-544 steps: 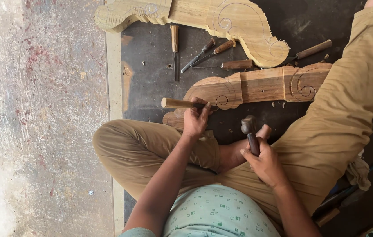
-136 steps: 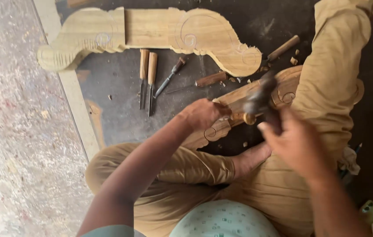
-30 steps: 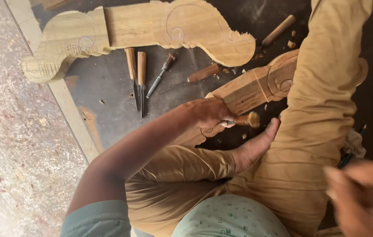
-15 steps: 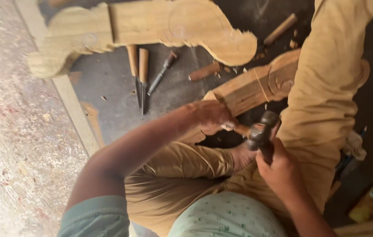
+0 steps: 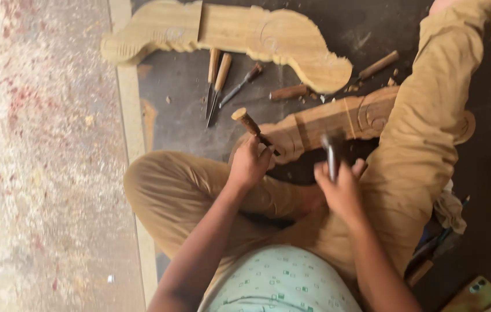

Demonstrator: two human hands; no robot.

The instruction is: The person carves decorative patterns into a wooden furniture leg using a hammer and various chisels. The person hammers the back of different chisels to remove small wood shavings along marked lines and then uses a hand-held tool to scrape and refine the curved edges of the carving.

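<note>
- Carving proceeds on the carved wooden bracket (image 5: 338,118), which lies on the dark floor mat (image 5: 182,86) across the front of the seated person's legs, its scrolled end partly under the right trouser leg (image 5: 424,121).
- The left hand (image 5: 249,163) is closed fully around the chisel (image 5: 249,122); fingers wrap the shaft below the wooden handle, and the handle end tilts up and to the left, away from the bracket. The cutting tip meets the bracket near its left scroll, but the exact contact spot is hidden by the hand.
- The right hand (image 5: 343,188) is closed fully around the mallet (image 5: 333,151), held near upright just right of the chisel; its head is blurred, so its face angle cannot be told.
- For a clean cut, the judgement is: keep the chisel angle fixed, strike squarely on the handle end, and use short, even blows so the edge follows the scroll line rather than digging in.
- Keep the left fingers low on the shaft, clear of the struck end.
- The leg resting on the bracket serves as the clamp; steady pressure there should stop it shifting.
- Spare chisels (image 5: 217,86) lie just above on the mat, beside a second carved bracket (image 5: 239,37), within reach and apart from the work.
</note>
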